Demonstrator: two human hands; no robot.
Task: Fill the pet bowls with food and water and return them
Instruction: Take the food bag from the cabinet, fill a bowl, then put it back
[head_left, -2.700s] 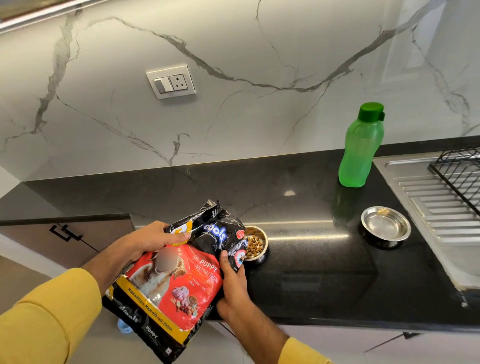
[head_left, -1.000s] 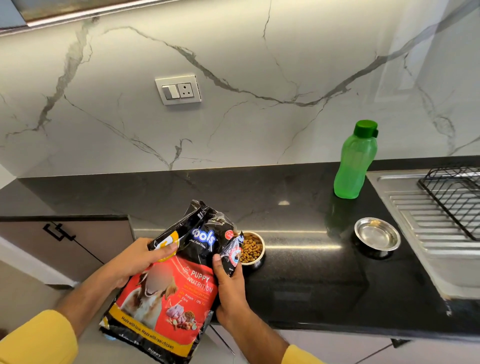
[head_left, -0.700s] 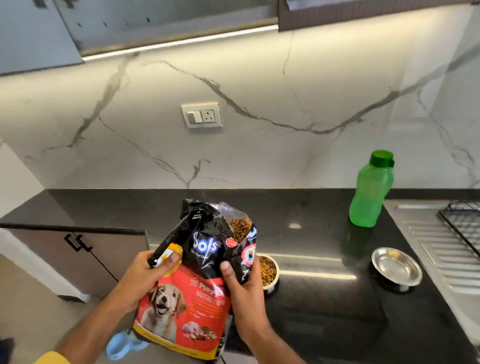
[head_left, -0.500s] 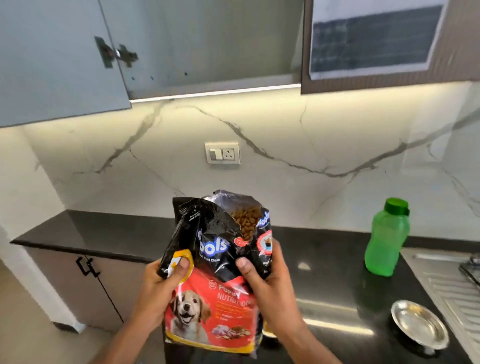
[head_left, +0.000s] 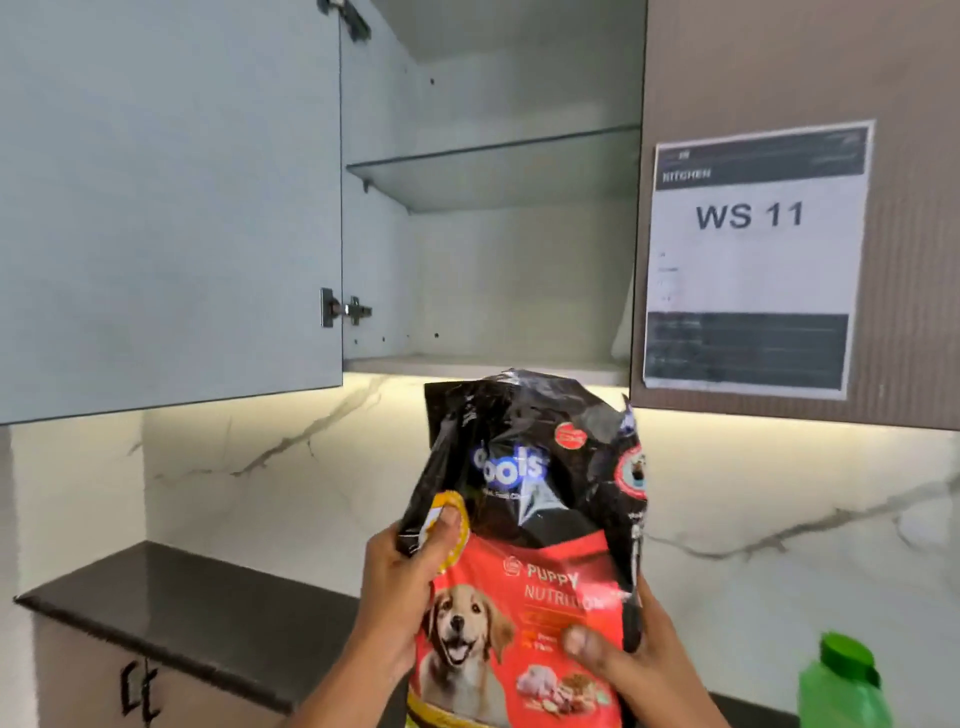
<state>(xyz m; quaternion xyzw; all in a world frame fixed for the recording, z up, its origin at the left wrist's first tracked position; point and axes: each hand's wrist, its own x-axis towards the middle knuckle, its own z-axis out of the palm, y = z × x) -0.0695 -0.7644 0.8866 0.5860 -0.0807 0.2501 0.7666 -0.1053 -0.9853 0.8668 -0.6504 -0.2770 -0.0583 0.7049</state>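
Observation:
I hold a red and black puppy food bag upright in front of me with both hands. My left hand grips its left edge near the yellow badge. My right hand grips its lower right side, thumb across the front. The bag's top is crumpled and sits just below the open wall cabinet. A green water bottle shows at the bottom right. Both pet bowls are out of view.
The cabinet door swings open to the left; a shelf and the cabinet floor are bare. A paper sign hangs on the brown cabinet at right. The black counter runs along a marble wall.
The bag has been lifted from beside the food bowl up toward the open cabinet, and my view has tilted up. The bowls and sink have dropped out of sight.

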